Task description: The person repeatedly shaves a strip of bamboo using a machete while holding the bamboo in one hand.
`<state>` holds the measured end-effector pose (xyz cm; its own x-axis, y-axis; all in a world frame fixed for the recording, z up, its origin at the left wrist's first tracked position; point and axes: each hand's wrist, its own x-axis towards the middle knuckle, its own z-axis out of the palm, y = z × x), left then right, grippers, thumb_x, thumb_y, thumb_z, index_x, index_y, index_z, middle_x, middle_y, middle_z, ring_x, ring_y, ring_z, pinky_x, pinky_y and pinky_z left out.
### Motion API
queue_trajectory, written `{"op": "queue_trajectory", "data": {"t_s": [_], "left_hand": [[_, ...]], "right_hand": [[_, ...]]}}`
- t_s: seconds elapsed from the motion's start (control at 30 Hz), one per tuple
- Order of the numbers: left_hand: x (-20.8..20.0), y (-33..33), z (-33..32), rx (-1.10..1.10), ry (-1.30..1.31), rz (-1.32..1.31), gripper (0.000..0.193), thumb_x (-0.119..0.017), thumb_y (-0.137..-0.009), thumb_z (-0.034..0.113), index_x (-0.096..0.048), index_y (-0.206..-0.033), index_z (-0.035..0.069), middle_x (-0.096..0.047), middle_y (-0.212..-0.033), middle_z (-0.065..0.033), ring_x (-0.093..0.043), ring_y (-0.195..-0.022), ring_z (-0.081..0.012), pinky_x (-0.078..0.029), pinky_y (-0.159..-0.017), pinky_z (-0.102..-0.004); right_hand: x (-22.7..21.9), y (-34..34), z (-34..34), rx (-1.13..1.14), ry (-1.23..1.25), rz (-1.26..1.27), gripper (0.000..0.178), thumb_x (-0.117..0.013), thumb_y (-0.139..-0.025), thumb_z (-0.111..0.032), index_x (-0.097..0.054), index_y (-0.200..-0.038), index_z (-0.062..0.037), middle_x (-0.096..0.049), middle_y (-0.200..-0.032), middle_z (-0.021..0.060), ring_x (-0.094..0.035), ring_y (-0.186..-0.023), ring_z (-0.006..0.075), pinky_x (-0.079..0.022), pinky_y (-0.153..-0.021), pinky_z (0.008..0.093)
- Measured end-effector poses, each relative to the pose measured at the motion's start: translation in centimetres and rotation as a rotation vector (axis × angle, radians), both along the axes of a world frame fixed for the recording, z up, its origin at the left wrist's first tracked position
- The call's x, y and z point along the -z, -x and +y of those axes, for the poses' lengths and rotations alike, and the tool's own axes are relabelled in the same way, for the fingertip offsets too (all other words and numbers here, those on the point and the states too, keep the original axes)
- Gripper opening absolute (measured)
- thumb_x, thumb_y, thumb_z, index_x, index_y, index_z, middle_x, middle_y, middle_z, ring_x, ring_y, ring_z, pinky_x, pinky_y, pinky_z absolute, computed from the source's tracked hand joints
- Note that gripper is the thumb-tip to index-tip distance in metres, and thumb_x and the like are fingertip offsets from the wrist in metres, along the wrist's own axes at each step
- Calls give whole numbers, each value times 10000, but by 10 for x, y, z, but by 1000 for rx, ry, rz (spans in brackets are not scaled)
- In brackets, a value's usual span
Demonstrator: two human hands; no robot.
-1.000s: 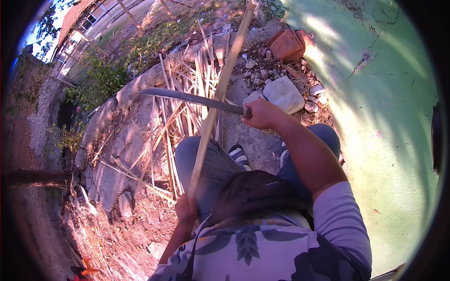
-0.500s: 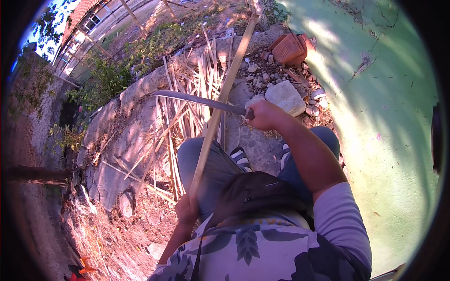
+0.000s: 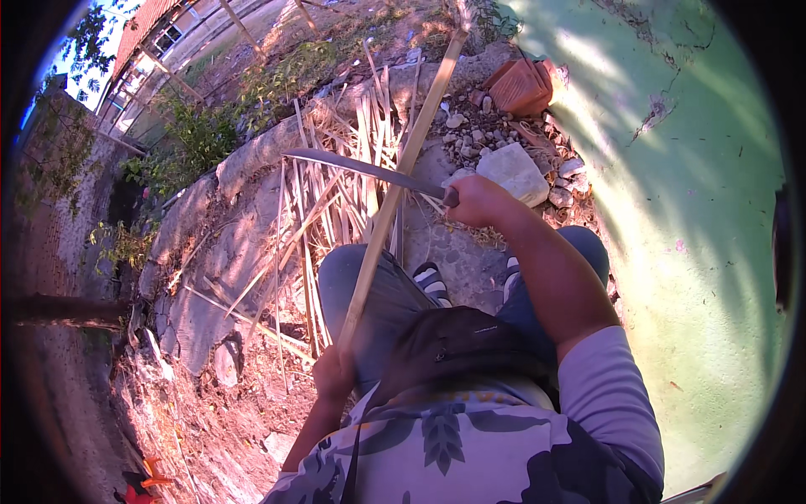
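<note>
Head view, items as seen, places being given from the long strip (image 3: 382,231).

Right hand (image 3: 478,202): one, lying to the right of the strip; arm is slanting forward and inward, sleeve ending above the elbow; fist is gripping the handle of a machete (image 3: 344,164).

Left hand (image 3: 334,374): one, sitting at the strip's near end, beside the left thigh; it is holding that end, fingers being partly hidden.

Strip: pale tan, flat, narrow, nearly straight; it is running over the left thigh and slanting away toward the far right.

Machete: grey blade, slightly curved, dark handle; it is crossing above the strip's middle, tip pointing left. Whether the edge is biting in, one cannot tell.

Surroundings: a pile of thin strips (image 3: 365,126) is lying left of the strip; a whitish block (image 3: 514,174) and orange-brown tiles (image 3: 520,88) are resting right of it.
</note>
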<state>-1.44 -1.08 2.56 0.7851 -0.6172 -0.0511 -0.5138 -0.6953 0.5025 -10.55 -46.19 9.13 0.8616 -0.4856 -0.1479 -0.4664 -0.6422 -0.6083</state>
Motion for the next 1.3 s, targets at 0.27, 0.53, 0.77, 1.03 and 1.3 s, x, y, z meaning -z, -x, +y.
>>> {"op": "queue_trajectory", "data": {"t_s": [0.27, 0.53, 0.77, 1.03, 1.3], "left_hand": [[-4, 2, 1, 2, 18, -23, 428, -492, -960, 399, -556, -740, 36, -561, -656, -225, -584, -634, -452, -445, -566, -527], [-3, 2, -1, -8, 42, 15, 447, -485, -960, 413, -580, -759, 26, -579, -671, -219, -599, -644, -441, -458, -578, -514], [-5, 0, -1, -6, 45, 48, 445, -488, -957, 420, -581, -767, 29, -587, -678, -218, -607, -653, -438, -465, -587, -504], [3, 0, 2, -25, 68, 45, 426, -504, -956, 404, -563, -747, 37, -570, -667, -206, -592, -638, -429, -453, -575, -503], [-2, 1, -1, -7, 98, 35, 408, -512, -960, 379, -561, -735, 43, -559, -662, -199, -579, -620, -418, -445, -561, -494]], "right_hand": [[-36, -3, 39, -220, 76, 249, 235, -673, -760, -213, -734, -982, -165, -718, -973, 96, -673, -975, 288, -526, -859, 404], [-13, -3, 4, -30, -10, 108, 287, -721, -756, -303, -725, -988, -135, -716, -958, 118, -678, -941, 308, -532, -836, 412], [-4, -1, 3, -34, -81, 39, 281, -717, -742, -245, -727, -997, -127, -717, -973, 122, -681, -946, 294, -530, -843, 396], [-35, -5, 37, -293, 99, 248, 263, -693, -749, -285, -731, -984, -171, -714, -969, 80, -677, -943, 290, -526, -821, 435], [-21, -3, 21, -284, 51, 204, 360, -738, -742, -381, -726, -996, -125, -711, -960, 121, -675, -936, 318, -529, -816, 426]]}}
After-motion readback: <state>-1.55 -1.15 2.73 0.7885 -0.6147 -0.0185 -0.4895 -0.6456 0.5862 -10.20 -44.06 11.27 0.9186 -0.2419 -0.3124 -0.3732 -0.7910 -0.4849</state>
